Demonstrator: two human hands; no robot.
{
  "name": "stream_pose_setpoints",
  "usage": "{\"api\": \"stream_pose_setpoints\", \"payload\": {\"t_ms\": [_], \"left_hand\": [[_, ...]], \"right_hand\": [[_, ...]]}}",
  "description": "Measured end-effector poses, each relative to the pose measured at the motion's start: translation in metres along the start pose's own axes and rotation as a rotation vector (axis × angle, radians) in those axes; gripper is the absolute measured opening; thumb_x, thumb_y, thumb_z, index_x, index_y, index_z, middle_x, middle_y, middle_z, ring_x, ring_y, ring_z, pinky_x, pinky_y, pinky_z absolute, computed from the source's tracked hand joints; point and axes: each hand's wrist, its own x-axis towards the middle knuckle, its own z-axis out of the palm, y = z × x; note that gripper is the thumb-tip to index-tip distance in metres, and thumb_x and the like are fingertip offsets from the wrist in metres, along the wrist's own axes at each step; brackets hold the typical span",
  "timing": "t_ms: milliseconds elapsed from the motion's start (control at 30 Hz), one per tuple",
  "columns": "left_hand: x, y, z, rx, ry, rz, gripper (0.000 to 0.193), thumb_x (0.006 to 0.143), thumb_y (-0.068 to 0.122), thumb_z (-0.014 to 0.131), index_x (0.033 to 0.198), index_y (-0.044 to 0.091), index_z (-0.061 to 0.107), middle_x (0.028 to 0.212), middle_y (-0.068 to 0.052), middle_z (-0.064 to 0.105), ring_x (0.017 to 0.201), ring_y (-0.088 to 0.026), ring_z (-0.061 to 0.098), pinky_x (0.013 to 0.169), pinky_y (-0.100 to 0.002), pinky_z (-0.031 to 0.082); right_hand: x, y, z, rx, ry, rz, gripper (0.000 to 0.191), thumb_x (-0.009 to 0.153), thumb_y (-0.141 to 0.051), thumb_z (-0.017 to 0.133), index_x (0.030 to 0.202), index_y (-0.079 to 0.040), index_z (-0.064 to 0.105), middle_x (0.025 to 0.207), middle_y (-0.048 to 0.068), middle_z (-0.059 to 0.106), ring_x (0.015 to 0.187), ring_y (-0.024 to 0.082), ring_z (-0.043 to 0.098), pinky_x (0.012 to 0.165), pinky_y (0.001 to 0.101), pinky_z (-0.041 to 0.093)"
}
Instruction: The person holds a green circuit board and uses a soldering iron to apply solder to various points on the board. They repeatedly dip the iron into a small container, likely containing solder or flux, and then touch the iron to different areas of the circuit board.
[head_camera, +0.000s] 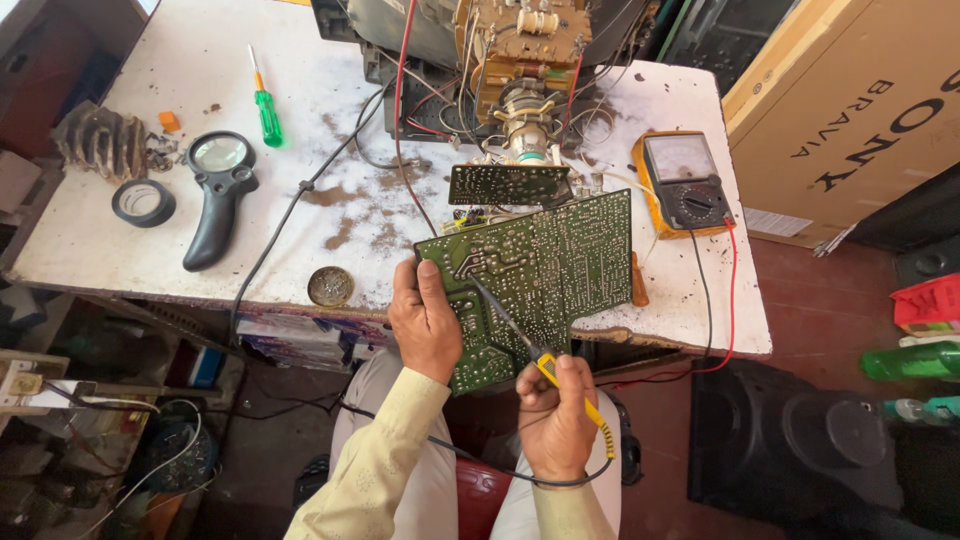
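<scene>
At centre frame the left hand clamps its fingers around the edge of the green circuit board, tilting its solder side up so the right hand, fingers closed pen-style on the yellow soldering iron, can reach a joint

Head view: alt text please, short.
Left hand holds a green circuit board tilted up at the edge of a white workbench; right hand touches a yellow soldering iron to it. A multimeter and magnifier lie on the bench.
</scene>
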Motion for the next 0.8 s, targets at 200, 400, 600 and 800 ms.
{"api": "stream_pose_setpoints", "payload": {"t_ms": [200, 400, 600, 800], "left_hand": [[0.000, 0.005, -0.001, -0.008, -0.031, -0.027, 0.040, 0.110, 0.039, 0.043, 0.104, 0.003, 0.059, 0.071, -0.010, 0.059, 0.063, -0.023, 0.055, 0.062, -0.038, 0.045], [0.001, 0.003, 0.000, 0.010, -0.035, -0.032, 0.040, 0.111, 0.039, 0.043, 0.105, 0.002, 0.057, 0.073, -0.011, 0.060, 0.064, -0.023, 0.057, 0.063, -0.039, 0.046], [0.000, 0.001, 0.000, 0.008, -0.007, -0.029, 0.041, 0.110, 0.040, 0.044, 0.108, 0.002, 0.059, 0.076, -0.011, 0.063, 0.068, -0.023, 0.060, 0.066, -0.038, 0.048], [0.000, 0.000, -0.001, -0.009, -0.010, -0.019, 0.042, 0.110, 0.040, 0.044, 0.110, 0.002, 0.060, 0.079, -0.011, 0.065, 0.071, -0.023, 0.061, 0.068, -0.038, 0.049]], "right_hand": [[-0.008, 0.013, 0.005, 0.075, -0.005, 0.000, 0.018, 0.100, -0.021, 0.062, 0.094, -0.004, 0.060, 0.077, 0.012, 0.066, 0.067, 0.020, 0.060, 0.057, 0.0272, 0.046], [-0.013, 0.015, 0.008, -0.051, -0.025, -0.141, 0.017, 0.102, -0.018, 0.060, 0.095, -0.002, 0.057, 0.078, 0.017, 0.069, 0.066, 0.022, 0.063, 0.059, 0.0289, 0.050], [-0.023, 0.008, 0.007, -0.249, -0.093, -0.387, 0.015, 0.104, -0.012, 0.058, 0.103, 0.002, 0.060, 0.085, 0.020, 0.071, 0.070, 0.024, 0.068, 0.060, 0.0304, 0.053], [-0.020, -0.002, 0.003, -0.157, -0.121, -0.344, 0.017, 0.105, -0.014, 0.058, 0.101, 0.003, 0.060, 0.086, 0.020, 0.072, 0.070, 0.024, 0.068, 0.060, 0.0303, 0.053]]}}
